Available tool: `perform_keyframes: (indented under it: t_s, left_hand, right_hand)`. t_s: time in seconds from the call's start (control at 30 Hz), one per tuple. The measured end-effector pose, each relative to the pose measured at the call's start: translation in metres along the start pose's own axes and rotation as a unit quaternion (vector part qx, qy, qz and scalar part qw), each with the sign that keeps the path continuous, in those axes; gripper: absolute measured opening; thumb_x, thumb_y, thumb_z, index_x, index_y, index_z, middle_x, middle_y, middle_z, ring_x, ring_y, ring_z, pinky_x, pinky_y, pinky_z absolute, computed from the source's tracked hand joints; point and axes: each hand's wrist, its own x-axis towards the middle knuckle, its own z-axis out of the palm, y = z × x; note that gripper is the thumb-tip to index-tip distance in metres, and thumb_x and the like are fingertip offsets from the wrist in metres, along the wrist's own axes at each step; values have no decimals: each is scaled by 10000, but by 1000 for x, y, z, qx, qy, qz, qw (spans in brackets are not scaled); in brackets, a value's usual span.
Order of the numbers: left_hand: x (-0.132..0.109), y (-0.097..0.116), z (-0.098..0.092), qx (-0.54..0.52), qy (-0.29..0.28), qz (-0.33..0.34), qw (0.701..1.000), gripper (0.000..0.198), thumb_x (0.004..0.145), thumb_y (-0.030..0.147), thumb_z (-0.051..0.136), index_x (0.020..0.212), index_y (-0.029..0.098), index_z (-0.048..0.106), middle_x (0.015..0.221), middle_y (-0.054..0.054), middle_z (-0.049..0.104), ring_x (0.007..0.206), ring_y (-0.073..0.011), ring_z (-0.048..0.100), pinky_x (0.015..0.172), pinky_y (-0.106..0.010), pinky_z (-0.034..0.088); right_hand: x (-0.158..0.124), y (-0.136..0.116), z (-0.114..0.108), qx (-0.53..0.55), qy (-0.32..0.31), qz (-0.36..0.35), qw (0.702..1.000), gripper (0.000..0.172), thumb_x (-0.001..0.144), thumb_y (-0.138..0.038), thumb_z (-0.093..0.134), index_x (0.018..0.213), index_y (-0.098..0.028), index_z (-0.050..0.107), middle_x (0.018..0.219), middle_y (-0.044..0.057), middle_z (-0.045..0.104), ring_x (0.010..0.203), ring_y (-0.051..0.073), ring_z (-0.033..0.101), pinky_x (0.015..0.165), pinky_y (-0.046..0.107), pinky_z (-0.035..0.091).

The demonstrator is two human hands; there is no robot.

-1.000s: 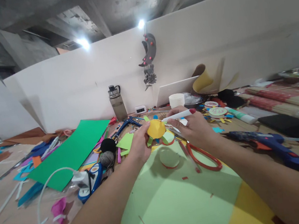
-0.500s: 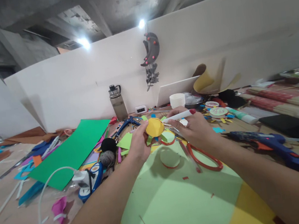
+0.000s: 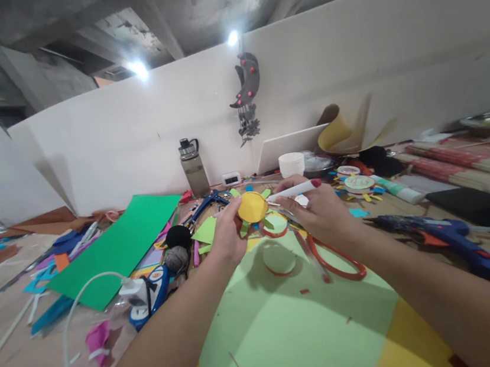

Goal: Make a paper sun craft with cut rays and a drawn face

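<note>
Pinched in my left hand [image 3: 230, 231] is a yellow paper disc [image 3: 253, 207] with green and blue paper tabs standing out around its rim. My right hand [image 3: 319, 207] grips a white marker pen [image 3: 293, 190] with a dark red end, its other end pointing left, close to the disc's right edge. Below them a pale green paper circle [image 3: 279, 259] lies on the light green sheet [image 3: 297, 320]. Red-handled scissors [image 3: 339, 266] rest to its right, partly under my right hand. Another pale circle [image 3: 275, 224] with a red rim sits just behind.
A blue glue gun [image 3: 452, 238] lies at the right, near finished paper discs [image 3: 360, 183]. On the left are a green sheet [image 3: 117, 253] and a power strip [image 3: 157, 295] with a white cable. A bottle [image 3: 194, 169] and paper cups [image 3: 291, 164] stand at the back.
The yellow disc has shifted and turned very slightly in my left hand. My right hand and the marker stay almost where they were.
</note>
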Motion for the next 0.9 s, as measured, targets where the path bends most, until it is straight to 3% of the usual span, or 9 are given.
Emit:
perform_keyframes:
  t_s: [0.7,0.9]
  left_hand:
    - [-2,1,3,-39,-5,9,999,233,702,311,682,892,183,641,796,-2,699,666,-129,613,533,-220,449]
    - [-4,2,5,-40,18,17,999,161,722,271,660,856,183,644,764,9,682,650,-121,602,505,-210,433]
  right_hand:
    - [0,-1,1,2,3,-27,1000,160,883,-314,516,884,-190,618,832,46,682,740,184,617,651,292,431]
    - [0,-5,0,3,-5,-32,999,139,880,-288,520,883,-187,616,834,49,678,737,180,617,657,291,434]
